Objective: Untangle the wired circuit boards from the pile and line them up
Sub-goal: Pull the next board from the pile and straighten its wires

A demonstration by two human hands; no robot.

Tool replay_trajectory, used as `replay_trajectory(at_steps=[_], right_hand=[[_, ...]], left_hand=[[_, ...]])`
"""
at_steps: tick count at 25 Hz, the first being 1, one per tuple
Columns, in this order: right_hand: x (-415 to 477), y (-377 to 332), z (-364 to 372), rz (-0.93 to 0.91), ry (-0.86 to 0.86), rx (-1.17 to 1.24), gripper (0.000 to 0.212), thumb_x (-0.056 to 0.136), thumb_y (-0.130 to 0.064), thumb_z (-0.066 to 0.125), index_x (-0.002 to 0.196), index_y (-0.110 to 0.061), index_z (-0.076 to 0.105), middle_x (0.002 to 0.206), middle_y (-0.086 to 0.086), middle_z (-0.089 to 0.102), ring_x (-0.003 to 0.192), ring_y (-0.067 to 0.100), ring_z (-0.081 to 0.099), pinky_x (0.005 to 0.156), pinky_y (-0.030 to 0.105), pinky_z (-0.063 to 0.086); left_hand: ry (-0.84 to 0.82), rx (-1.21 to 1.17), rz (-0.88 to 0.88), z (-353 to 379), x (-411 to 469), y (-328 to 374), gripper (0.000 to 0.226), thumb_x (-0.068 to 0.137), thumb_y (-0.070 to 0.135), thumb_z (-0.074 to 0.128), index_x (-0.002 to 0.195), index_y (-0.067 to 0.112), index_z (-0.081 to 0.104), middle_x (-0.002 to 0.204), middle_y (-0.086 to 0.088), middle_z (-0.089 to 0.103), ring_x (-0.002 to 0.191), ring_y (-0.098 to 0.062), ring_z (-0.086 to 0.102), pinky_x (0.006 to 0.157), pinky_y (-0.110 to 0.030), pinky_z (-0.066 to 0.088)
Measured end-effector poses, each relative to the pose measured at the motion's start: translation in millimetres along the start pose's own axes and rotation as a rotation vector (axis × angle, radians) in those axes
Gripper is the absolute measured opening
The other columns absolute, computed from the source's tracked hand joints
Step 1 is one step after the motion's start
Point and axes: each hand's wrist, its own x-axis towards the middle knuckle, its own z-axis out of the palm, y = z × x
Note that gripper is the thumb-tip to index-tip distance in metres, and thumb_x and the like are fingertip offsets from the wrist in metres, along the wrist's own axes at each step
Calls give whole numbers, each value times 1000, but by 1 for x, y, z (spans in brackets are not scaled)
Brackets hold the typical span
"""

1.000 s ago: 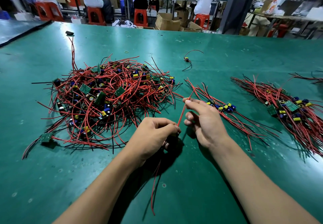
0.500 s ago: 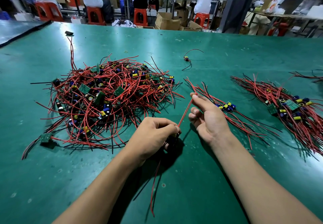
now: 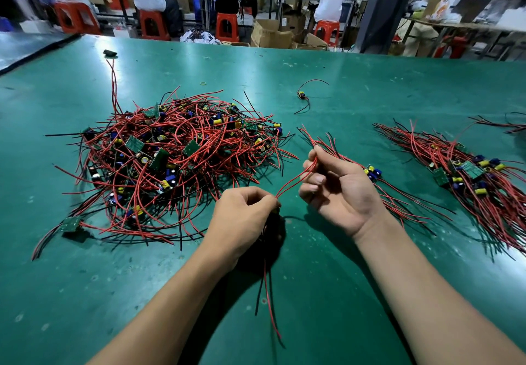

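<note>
Head view is showing the left hand [image 3: 244,216] clenching round what is probably one freed board, hidden in the fist beside the tangled pile of red-and-black-wired green circuit boards [image 3: 170,159], while the right hand [image 3: 338,193] is pinching its thin red leads [image 3: 296,178] between thumb and forefinger. Straightening seems to be under way; next, the piece is needing to be laid alongside the short sorted row [image 3: 372,171] just behind the right hand

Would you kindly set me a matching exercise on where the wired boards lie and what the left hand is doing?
Things:
1. tangled pile
2. far-right bundle
3. lone wired board
4. left hand

Places or states:
A. alone, farther back, near the middle
B. lined up, rightmost
C. grips red wires
D. leftmost, a heap

Pairs: 1-D; 2-B; 3-A; 4-C
</note>
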Motion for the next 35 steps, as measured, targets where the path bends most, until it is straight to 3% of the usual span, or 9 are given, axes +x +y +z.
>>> replay_trajectory(at_steps=[5,8,12,18,21,25,28,31,35], right_hand=[[-5,-4,1,81,-27,24,17,79,-16,59,63,-9,57,60,0,44,43,8,31,46,19,27],[-8,-6,-1,178,-57,-101,21,78,-17,57,58,-11,52,59,-1,39,43,9,27,44,20,25],[-11,-7,-2,214,-8,-303,17,71,-16,59,56,-9,54,63,1,39,47,11,24,46,22,23],[-12,-8,-3,263,-68,-364,20,74,-19,59,56,-12,53,60,-2,31,44,8,23,48,22,17],[-7,-7,-5,84,6,-246,18,79,-23,68,65,-12,67,64,-3,46,46,7,34,46,18,29],[1,-2,-9,-128,117,-194,14,76,-29,73,80,-15,74,63,-8,56,47,5,45,45,18,42],[10,4,-13,-293,241,-225,5,84,-17,73,85,-14,70,65,-7,64,45,3,47,44,17,42],[17,15,-19,-531,364,-420,9,90,-7,71,83,-12,69,61,-5,60,44,5,46,46,17,41],[25,23,-26,-716,466,-773,11,91,-17,73,80,-19,70,62,-3,58,44,7,48,48,20,40]], left_hand=[[36,42,23,0,-1,2,13,81,11,65,71,11,73,57,-6,68,51,-23,66,56,-39,57],[47,-115,-5,2,-2,2,17,85,5,60,71,2,68,54,-8,62,48,-28,63,49,-38,56],[136,-291,-26,2,3,2,14,88,2,59,75,0,65,59,-11,57,53,-24,57,53,-34,57],[148,-330,-22,1,2,1,14,89,4,60,77,1,67,61,-11,58,55,-25,55,54,-33,54],[101,-351,-20,0,2,1,11,89,2,59,80,0,66,60,-12,59,54,-24,57,51,-32,55],[39,85,115,-1,0,-4,12,86,11,67,75,11,73,61,0,69,56,-14,62,58,-27,52],[-149,24,64,-5,-1,-2,10,79,13,70,71,12,75,61,-3,65,55,-17,56,56,-27,47],[-271,83,79,-11,0,0,12,72,23,68,71,15,77,65,-3,67,57,-12,55,54,-20,45],[-282,50,63,-12,-1,3,13,83,10,69,71,10,76,67,-7,66,57,-15,56,52,-21,47]])
